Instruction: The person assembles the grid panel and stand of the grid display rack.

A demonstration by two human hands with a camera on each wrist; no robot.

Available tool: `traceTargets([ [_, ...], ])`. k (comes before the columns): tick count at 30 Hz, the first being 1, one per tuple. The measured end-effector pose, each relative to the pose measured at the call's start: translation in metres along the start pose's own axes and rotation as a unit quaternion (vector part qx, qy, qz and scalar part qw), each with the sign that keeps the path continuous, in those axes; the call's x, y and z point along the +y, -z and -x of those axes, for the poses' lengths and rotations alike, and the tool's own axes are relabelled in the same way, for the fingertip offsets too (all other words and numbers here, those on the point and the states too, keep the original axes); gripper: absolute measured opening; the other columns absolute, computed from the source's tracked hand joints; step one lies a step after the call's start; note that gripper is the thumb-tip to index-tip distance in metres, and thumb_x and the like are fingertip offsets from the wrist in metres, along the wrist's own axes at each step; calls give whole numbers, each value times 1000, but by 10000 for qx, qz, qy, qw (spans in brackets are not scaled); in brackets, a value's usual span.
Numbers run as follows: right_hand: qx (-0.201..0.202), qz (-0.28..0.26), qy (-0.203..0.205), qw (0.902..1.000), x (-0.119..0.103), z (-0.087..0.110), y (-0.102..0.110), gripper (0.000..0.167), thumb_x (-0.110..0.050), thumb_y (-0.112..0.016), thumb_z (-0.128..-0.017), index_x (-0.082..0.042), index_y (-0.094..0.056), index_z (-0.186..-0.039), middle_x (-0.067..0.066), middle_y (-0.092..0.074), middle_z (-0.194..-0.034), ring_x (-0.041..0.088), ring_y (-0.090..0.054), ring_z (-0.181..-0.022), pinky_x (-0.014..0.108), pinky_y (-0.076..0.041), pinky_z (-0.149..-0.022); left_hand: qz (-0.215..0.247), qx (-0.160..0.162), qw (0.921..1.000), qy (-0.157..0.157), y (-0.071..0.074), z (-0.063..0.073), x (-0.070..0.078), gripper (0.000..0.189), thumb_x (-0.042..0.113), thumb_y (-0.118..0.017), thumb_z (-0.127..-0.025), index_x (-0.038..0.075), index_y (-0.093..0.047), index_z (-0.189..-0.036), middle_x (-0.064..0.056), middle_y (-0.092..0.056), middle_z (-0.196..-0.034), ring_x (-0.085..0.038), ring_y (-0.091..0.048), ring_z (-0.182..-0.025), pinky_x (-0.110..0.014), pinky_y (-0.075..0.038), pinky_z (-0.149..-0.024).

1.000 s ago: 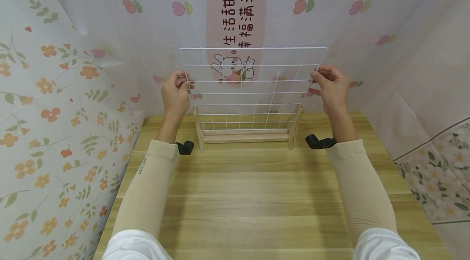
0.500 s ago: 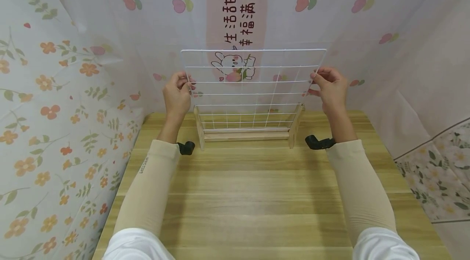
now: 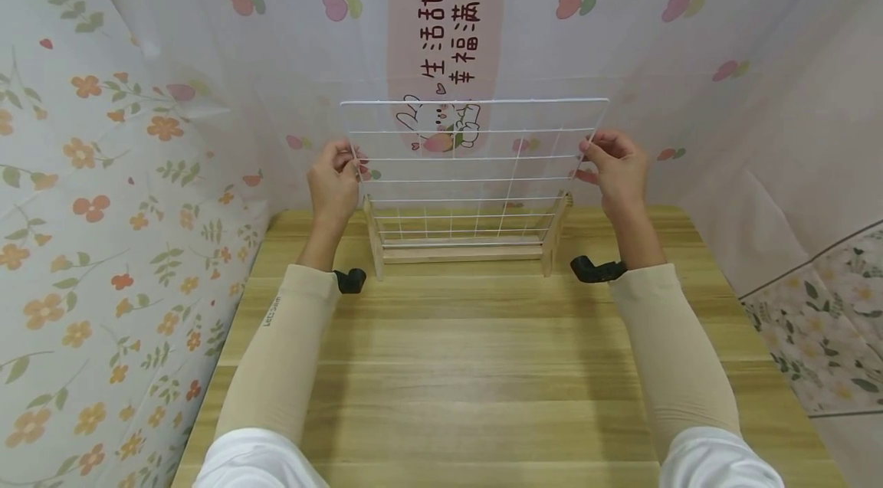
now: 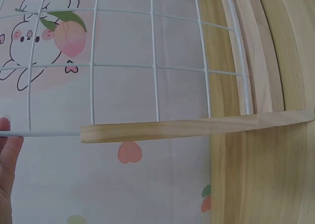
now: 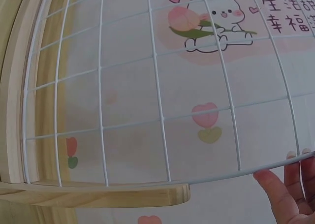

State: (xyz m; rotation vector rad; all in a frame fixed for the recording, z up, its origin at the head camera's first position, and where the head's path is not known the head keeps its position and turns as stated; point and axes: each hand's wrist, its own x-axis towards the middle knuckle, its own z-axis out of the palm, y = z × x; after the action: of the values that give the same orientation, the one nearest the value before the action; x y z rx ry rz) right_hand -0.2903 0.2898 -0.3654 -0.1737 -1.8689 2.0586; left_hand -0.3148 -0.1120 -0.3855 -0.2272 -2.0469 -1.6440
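A white wire grid panel (image 3: 476, 100) stands upright in a light wooden stand (image 3: 462, 253) near the back of the table. My left hand (image 3: 334, 181) pinches its left edge wire, partway up, and my right hand (image 3: 621, 170) pinches the right edge at about the same height. In the left wrist view, the panel's edge runs along the stand's side post (image 4: 147, 130), with part of the left hand (image 4: 7, 170) farther along the wire. The right wrist view has the right thumb and fingers (image 5: 275, 192) at the edge wire, beyond the other side post (image 5: 98, 194).
The wood-grain table (image 3: 448, 365) extends in front of the stand. Behind hangs a pale curtain (image 3: 297, 51) with fruit prints and lettering. A floral cloth (image 3: 96, 243) borders the left side. Black wrist mounts (image 3: 353, 280) project inward from both forearms.
The panel's top edge has come down slightly, and both hands have lowered a little with it. Their hold on the edges stays the same. The head view has shifted slightly.
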Motion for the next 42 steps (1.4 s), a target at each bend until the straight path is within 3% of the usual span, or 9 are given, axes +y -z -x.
traceTargets([
  [7,-58,-115,-54,9999,5,0,1,23,-14,-76,-82,-3,-66,-99,4,-63,-94,18,-65,-82,33,-58,-67,-143,-68,9998,139,-1,5,5,16,-16,-51,-91,-15,-58,-105,-29,-68,-94,1,-60,-65,-17,-55,-66],
  [12,-57,-144,-11,9999,7,0,1,22,-15,-77,-81,-4,-67,-97,4,-63,-93,14,-64,-78,34,-58,-68,-319,-98,9994,-17,1,12,23,15,-17,-51,-90,-19,-56,-104,-32,-67,-94,5,-58,-64,-37,-58,-71],
  [15,-49,-166,-11,9998,8,0,1,20,-13,-77,-81,-4,-67,-96,5,-63,-92,14,-65,-77,34,-58,-67,-322,-104,9994,-9,2,15,27,14,-16,-51,-90,-17,-57,-103,-33,-67,-94,5,-59,-64,-40,-58,-71],
  [19,-44,-280,-49,9996,9,0,1,19,-11,-77,-82,-3,-67,-96,5,-62,-90,16,-64,-79,35,-58,-68,-316,-103,9994,11,2,16,28,12,-15,-53,-90,-16,-57,-101,-32,-68,-93,3,-60,-65,-27,-57,-66],
  [22,-44,-305,-57,9995,10,1,1,20,-11,-77,-82,-3,-67,-97,6,-61,-90,18,-63,-82,36,-58,-70,-313,-121,9994,0,2,16,27,12,-15,-53,-91,-17,-57,-102,-31,-68,-93,-7,-64,-67,-23,-55,-64],
  [29,-8,-223,-51,9997,10,1,0,18,-12,-77,-82,-4,-67,-95,5,-62,-89,17,-64,-81,35,-58,-69,-279,-11,9995,-127,0,17,23,13,-15,-51,-91,-18,-56,-103,-33,-67,-94,-46,-66,-82,-18,-52,-64],
  [34,-34,-174,-87,9998,9,2,0,20,-13,-77,-82,-4,-67,-97,5,-62,-91,19,-64,-83,33,-58,-69,-245,27,9997,-84,-1,11,4,15,-14,-52,-92,-18,-57,-106,-31,-68,-95,-40,-67,-80,-25,-56,-67],
  [39,-27,-96,-62,9999,8,3,0,19,-12,-75,-83,-5,-67,-98,4,-61,-91,17,-64,-83,34,-58,-70,-218,-63,9997,13,0,7,-10,15,-9,-55,-93,-11,-60,-107,-25,-70,-95,-15,-66,-72,-20,-54,-66],
  [42,-5,-30,-30,10000,9,4,0,18,-12,-75,-84,-5,-66,-98,3,-62,-91,16,-64,-83,35,-58,-71,-117,-119,9998,55,2,6,-11,15,-8,-57,-92,-8,-61,-107,-24,-71,-94,-14,-67,-72,-16,-52,-65],
])
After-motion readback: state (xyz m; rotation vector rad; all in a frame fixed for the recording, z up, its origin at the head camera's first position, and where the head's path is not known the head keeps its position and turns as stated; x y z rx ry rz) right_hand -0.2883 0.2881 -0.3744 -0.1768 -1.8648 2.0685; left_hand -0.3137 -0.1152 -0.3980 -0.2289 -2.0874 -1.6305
